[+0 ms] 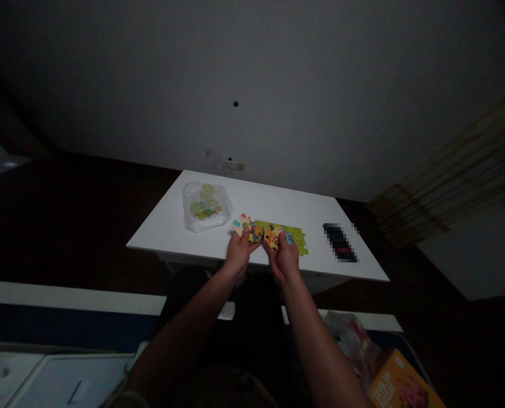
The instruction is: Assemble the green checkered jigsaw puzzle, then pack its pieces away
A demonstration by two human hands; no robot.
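Colourful puzzle pieces (242,224) are gripped in my left hand (238,253), thumb on top. My right hand (287,255) is closed on another group of puzzle pieces (272,233), its edge close to the left group; whether the two groups touch is hard to tell. Both hands are above the front edge of the white table (171,229). Behind and to the right of the held pieces lies a joined green puzzle section (300,235), partly hidden by them. A clear plastic bag (207,207) with more green pieces rests on the table's left part.
A dark, pixelated object (340,242) lies on the table's right side. At the lower right are an orange box (405,382) and a crumpled plastic bag (354,340). My legs are below the table's front edge, and a grey wall stands behind it.
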